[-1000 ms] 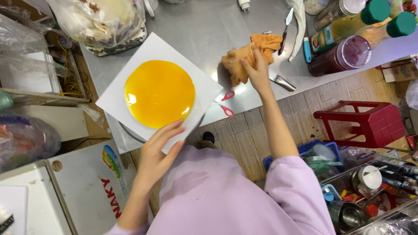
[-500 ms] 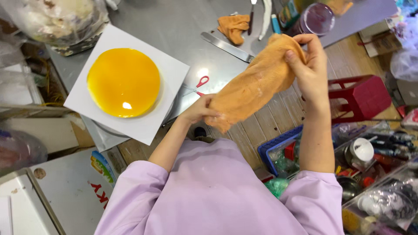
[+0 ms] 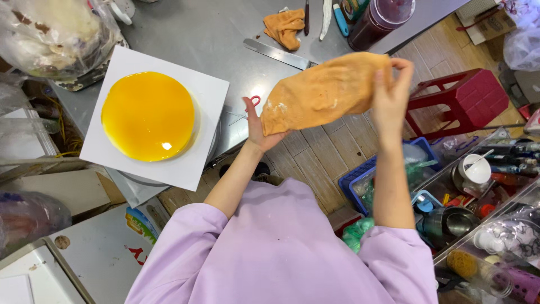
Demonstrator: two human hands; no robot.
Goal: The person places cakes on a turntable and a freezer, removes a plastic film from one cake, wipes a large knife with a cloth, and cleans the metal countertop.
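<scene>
Both my hands hold an orange cloth (image 3: 323,93) stretched out in the air over the table's front edge. My left hand (image 3: 256,125) grips its lower left corner and my right hand (image 3: 391,95) pinches its upper right end. To the left, a round cake with a glossy yellow top (image 3: 148,115) sits on a white square board (image 3: 208,93) on the grey metal table (image 3: 214,39). A second crumpled orange cloth (image 3: 285,27) lies at the back of the table.
A long flat metal blade (image 3: 277,53) lies near the far cloth, with a dark red lidded jar (image 3: 378,21) beside it. A plastic bag of scraps (image 3: 53,34) stands at the back left. A red stool (image 3: 458,98) and crates of tools (image 3: 478,186) are on the right.
My right hand took an orange cloth from the table and my left hand left the cake board. Both hands now spread the cloth wider in the air.
</scene>
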